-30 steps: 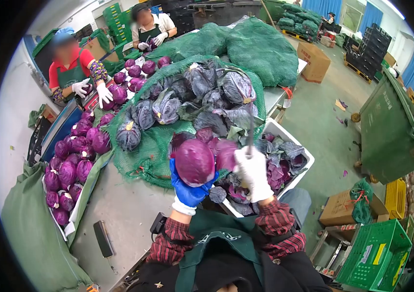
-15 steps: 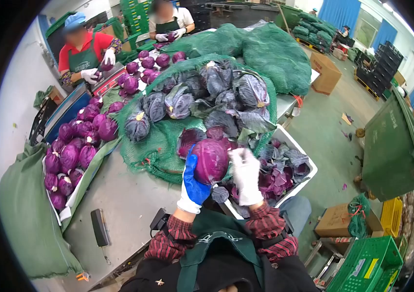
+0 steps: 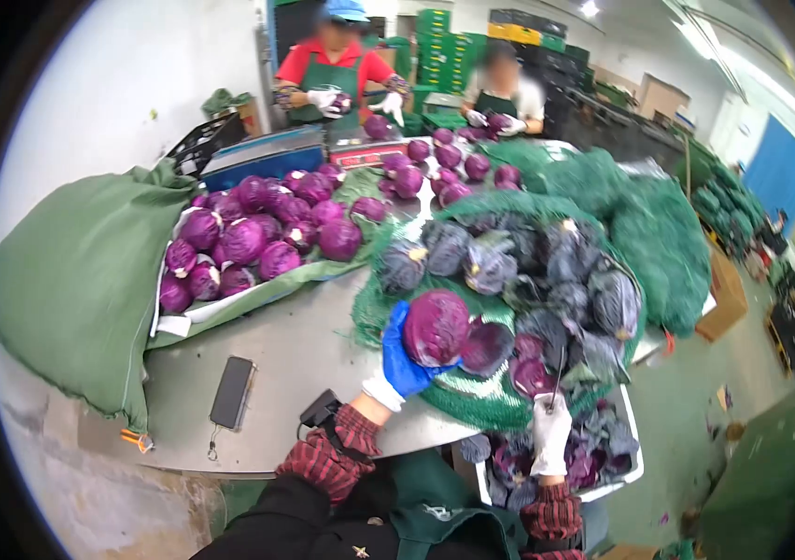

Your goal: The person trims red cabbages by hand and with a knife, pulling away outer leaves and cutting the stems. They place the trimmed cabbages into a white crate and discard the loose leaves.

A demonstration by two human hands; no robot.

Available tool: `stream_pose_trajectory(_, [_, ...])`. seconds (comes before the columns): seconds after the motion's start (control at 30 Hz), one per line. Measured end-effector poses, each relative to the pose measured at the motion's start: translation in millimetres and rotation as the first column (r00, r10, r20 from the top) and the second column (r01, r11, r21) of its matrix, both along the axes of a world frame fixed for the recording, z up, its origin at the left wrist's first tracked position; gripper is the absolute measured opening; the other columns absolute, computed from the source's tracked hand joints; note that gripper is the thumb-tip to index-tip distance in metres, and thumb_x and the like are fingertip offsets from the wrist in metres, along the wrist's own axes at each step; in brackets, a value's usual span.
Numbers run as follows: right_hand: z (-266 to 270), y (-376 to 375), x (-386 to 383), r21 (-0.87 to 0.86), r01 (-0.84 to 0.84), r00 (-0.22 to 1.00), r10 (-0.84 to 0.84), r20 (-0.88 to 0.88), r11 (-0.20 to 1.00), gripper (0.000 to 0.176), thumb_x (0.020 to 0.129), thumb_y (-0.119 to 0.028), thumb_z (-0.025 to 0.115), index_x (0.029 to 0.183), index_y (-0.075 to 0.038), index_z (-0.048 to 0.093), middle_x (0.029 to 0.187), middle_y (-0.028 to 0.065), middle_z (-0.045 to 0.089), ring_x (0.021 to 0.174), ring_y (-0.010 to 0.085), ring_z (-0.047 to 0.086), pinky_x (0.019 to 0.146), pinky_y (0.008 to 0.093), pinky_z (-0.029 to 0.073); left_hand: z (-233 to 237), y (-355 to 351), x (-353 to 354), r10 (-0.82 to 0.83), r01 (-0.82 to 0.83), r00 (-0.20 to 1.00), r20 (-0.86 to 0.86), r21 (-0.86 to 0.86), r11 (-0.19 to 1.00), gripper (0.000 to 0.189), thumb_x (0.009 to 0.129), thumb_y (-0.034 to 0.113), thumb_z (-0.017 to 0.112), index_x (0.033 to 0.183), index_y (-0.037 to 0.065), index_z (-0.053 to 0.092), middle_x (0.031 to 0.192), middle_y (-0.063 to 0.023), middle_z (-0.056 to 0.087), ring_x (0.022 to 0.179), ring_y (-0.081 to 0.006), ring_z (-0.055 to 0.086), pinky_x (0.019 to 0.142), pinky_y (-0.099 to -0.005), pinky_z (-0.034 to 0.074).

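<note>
A peeled purple cabbage (image 3: 436,328) rests in my left hand (image 3: 400,359), which wears a blue and white glove, its fingers wrapped round the cabbage's left side and underside. My right hand (image 3: 551,434), in a white glove, is closed on a thin dark knife (image 3: 560,375) that points upward. Beside the held cabbage lie loose purple leaves (image 3: 488,348). Behind them, unpeeled dark cabbages (image 3: 491,268) lie on a green net bag (image 3: 378,308). Below my right hand, a white bin (image 3: 633,467) contains trimmed leaves.
At the left, peeled cabbages (image 3: 243,240) fill a green cloth sack (image 3: 70,280). A phone (image 3: 232,392) lies on the metal table (image 3: 296,347). Across the table, two people (image 3: 334,79) handle cabbages. Full net bags (image 3: 663,247) stand at the right, beyond them a cardboard box (image 3: 722,297).
The view has swung left. My right hand has moved away from the cabbage, down and to the right, and the knife now shows in it. My left hand still holds the cabbage.
</note>
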State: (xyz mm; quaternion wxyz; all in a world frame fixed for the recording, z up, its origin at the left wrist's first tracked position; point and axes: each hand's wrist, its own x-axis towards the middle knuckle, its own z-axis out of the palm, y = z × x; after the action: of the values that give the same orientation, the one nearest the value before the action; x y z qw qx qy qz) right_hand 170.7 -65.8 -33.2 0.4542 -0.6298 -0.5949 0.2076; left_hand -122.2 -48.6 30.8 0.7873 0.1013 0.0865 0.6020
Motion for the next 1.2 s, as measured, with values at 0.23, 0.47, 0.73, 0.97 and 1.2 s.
stream_pose_trajectory(0.23, [-20.2,41.3,-50.5,-0.129,-0.062,0.952,0.097,0.29,0.99,0.031,0.085,-0.031,0.071,0.075,-0.004,0.059,0.066,0.0174,0.062,0.063,0.0379,0.06,0.06,0.043,0.048,37.2,72.4,-176.7,0.34,-0.342,0.922,-0.186,0.025,0.94,0.073,0.076,0.064,0.063,0.137,0.027,0.047,0.141,-0.0057,0.046,0.128,-0.0326,0.042,0.095,-0.0595,0.045])
stream_pose_trajectory(0.47, [-38.6,45.7,-52.5,-0.297,-0.043,0.979,0.1,0.178,0.954,0.037,0.079,-0.036,0.076,0.076,-0.005,0.057,0.057,0.0116,0.061,0.049,0.0244,0.062,0.052,0.038,0.048,62.6,130.7,-267.3,0.787,-0.801,0.468,-0.402,0.183,0.57,0.043,0.094,0.032,0.055,0.135,0.02,0.048,0.135,-0.0062,0.052,0.123,-0.0298,0.05,0.1,-0.0489,0.044])
stream_pose_trajectory(0.73, [-21.3,42.3,-55.7,-0.342,-0.014,0.999,0.024,0.024,0.94,0.034,0.088,-0.031,0.069,0.075,-0.001,0.058,0.054,0.0096,0.058,0.043,0.0171,0.057,0.047,0.0325,0.043,29.5,134.8,-79.8,0.473,0.202,-0.766,-0.435,0.535,0.82,0.056,0.078,0.041,0.072,0.123,0.009,0.06,0.126,-0.0137,0.057,0.116,-0.0324,0.053,0.098,-0.0415,0.043])
stream_pose_trajectory(0.97, [-31.8,45.5,-50.5,-0.377,0.025,0.997,0.002,0.071,0.926,0.035,0.091,-0.033,0.058,0.078,-0.001,0.062,0.057,0.0137,0.062,0.058,0.0295,0.066,0.061,0.0403,0.05,-17.2,190.8,-73.1,0.132,-0.04,-0.954,-0.27,0.549,0.835,0.058,0.073,0.037,0.075,0.127,0.025,0.057,0.136,-0.0055,0.047,0.127,-0.0333,0.04,0.103,-0.0641,0.028])
stream_pose_trajectory(1.2, [-38.1,45.2,-48.3,-0.301,0.026,1.0,-0.02,0.02,0.953,0.035,0.091,-0.031,0.056,0.073,-0.001,0.061,0.059,0.0166,0.062,0.062,0.0354,0.065,0.063,0.0427,0.05,-30.5,170.2,-119.9,0.544,0.133,-0.795,-0.268,0.799,0.587,0.042,0.067,0.017,0.078,0.108,0.013,0.068,0.105,-0.0049,0.067,0.103,-0.0281,0.059,0.094,-0.0407,0.046])
